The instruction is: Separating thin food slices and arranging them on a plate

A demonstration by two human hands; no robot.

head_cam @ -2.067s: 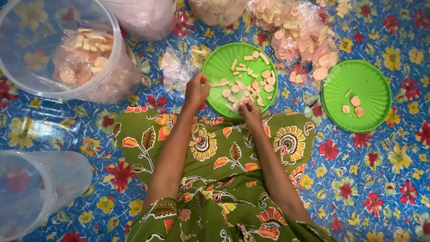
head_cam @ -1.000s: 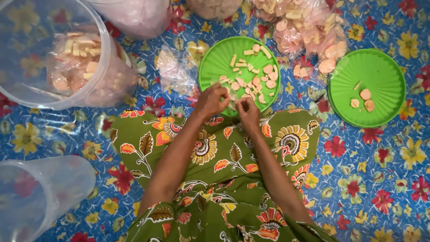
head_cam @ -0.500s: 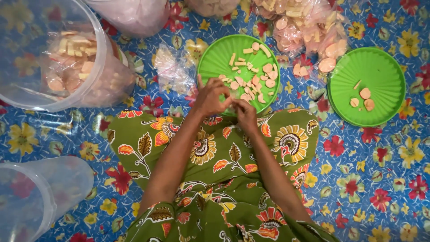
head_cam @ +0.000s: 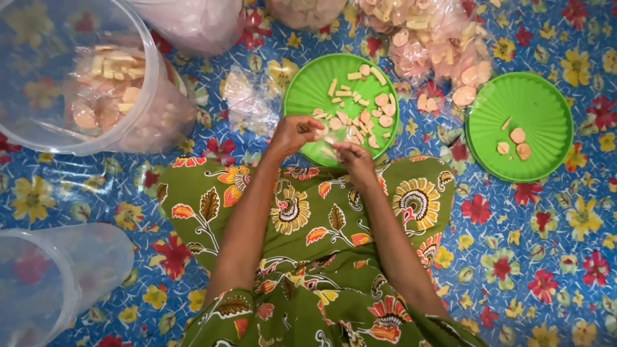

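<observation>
Your arms are bare from above the elbow down; left hand (head_cam: pixel 292 133) and right hand (head_cam: pixel 352 158) show no rings, bracelets or watch that can be made out. You wear an olive-green patterned cloth garment (head_cam: pixel 308 257) printed with orange-red leaves, yellow round flower medallions and cream curling vines. It covers your lap and upper arms.

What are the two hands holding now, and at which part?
Left hand pinches a small pale piece by its end; what the right hand holds cannot be told.
</observation>
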